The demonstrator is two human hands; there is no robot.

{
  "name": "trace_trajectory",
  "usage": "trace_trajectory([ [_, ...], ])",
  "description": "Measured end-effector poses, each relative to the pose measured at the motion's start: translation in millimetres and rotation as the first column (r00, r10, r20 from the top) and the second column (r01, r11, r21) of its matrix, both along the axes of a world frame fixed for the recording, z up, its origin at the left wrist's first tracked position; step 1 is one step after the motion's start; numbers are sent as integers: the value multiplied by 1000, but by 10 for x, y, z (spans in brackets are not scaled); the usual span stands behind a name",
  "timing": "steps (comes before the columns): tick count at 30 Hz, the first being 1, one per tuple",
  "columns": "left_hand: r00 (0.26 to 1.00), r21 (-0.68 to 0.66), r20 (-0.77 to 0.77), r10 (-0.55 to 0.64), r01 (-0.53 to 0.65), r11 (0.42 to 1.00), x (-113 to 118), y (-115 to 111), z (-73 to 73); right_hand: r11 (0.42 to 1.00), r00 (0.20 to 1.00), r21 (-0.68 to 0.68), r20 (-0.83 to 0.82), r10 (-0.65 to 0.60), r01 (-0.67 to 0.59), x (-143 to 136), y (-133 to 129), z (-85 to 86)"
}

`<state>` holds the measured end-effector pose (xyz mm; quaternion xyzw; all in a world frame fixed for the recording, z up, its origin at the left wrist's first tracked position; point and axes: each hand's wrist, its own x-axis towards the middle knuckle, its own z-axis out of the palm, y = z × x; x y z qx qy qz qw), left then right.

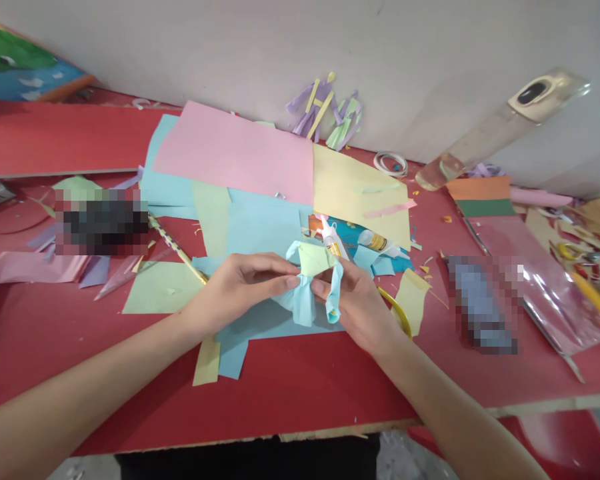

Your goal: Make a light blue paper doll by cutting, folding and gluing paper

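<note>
Between my two hands is a small paper figure (305, 300) of light blue folded paper, with a pale green piece (315, 259) at its top. My left hand (245, 287) pinches its left side between thumb and fingers. On the other side, my right hand (360, 303) grips it with the thumb at the front; its other fingers are partly hidden behind the figure. A rolled blue strip (334, 297) hangs at the figure's right. Just behind it lies a white glue bottle (331, 239), and a second glue bottle (379, 241) rests to the right.
Blue, pink (240, 150) and yellow sheets (355, 183) cover the red table (300, 393). Purple and green paper figures (325, 110) lean on the wall. A clear water bottle (500, 130) stands at the right rear. A patterned pencil (177, 250), paper scraps and a pink plastic folder (540, 280) lie around.
</note>
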<state>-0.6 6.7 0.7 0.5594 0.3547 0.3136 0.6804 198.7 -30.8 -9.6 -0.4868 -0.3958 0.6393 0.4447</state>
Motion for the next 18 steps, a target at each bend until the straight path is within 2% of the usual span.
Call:
trace_trajectory([
  [4, 1000, -1, 6, 8, -8, 1000, 12, 6, 11, 1000, 1000, -6, 6, 7, -7, 6, -1, -12],
  [9, 1000, 5, 9, 16, -16, 1000, 11, 1, -1, 1000, 996, 31, 90, -4, 1, 4, -9, -17],
  [11, 1000, 11, 5, 22, -22, 1000, 0, 1, -3, 997, 988, 69, 151, 18, -29, 25, -11, 21],
  [13, 999, 15, -11, 44, -44, 999, -15, 5, 3, 986, 962, 162, 273, -13, -32, 89, -2, 84],
  [15, 996, 12, -31, 83, -83, 996, -31, 10, 15, 945, 870, 327, 459, -181, 24, 212, 30, 155],
  [16, 994, 9, -36, 101, -101, 995, -37, 13, 21, 905, 772, 423, 560, -301, 46, 295, 58, 185],
  [18, 991, 12, -44, 125, -124, 992, -48, 18, 31, 842, 509, 540, 725, -465, 0, 493, 136, 210],
])
